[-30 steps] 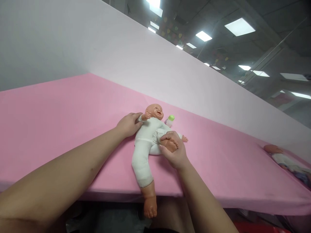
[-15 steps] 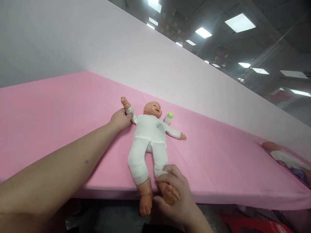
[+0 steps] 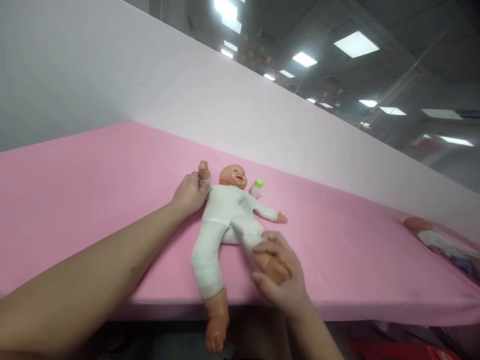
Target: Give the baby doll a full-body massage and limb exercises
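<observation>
A baby doll (image 3: 229, 205) in a white soft suit lies on its back on the pink-covered table (image 3: 345, 250), its head towards the wall. My left hand (image 3: 190, 192) is closed round the doll's arm on the left, just below its raised fist. My right hand (image 3: 283, 272) grips the doll's lower leg on the right, with the foot lying against my palm and that leg bent up. The doll's other leg (image 3: 213, 280) stretches down over the table's front edge. Its free arm (image 3: 268, 211) lies out to the right.
Beside the doll's head is a small bottle (image 3: 256, 187) with a green cap. A second doll (image 3: 437, 241) lies at the far right of the table. A white partition wall (image 3: 225, 110) rises behind. Something red (image 3: 397, 350) is below the front edge.
My right hand has raised the doll's leg up and to the right, bending it at the knee. My left hand has moved the held arm slightly inwards, nearer the doll's head.
</observation>
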Demonstrator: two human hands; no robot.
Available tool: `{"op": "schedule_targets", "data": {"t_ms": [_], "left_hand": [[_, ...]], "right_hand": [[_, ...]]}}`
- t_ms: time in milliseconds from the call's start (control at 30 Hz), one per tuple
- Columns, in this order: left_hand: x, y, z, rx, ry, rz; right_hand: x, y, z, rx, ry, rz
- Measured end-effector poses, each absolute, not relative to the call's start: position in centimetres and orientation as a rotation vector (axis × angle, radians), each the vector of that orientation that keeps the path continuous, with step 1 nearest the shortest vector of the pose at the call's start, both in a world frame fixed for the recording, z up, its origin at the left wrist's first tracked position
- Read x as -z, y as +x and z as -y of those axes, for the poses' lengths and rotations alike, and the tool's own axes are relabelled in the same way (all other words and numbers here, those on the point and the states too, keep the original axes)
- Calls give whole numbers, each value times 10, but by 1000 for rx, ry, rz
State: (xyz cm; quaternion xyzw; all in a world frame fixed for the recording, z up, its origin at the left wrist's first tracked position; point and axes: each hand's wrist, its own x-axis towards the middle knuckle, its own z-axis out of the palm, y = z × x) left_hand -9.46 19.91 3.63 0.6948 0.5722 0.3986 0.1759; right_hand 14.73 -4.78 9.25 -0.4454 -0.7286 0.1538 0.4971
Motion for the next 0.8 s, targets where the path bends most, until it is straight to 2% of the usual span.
{"op": "schedule_targets", "data": {"t_ms": [167,333,600,800], "left_hand": [[-37,-75,-181,-970,2433,-1461],[-35,-73,-175,-756,2569,-1453],[-40,-77,-179,-858,2393,-1400],[-34,-96,-200,-998,2152,-1294]], "right_hand": [[-109,144,-23,-330,-1143,1804],[-94,140,-54,-296,-1314,1928],[-88,141,-38,-309,-1331,1821],[-86,140,13,-259,-1258,1693]]}}
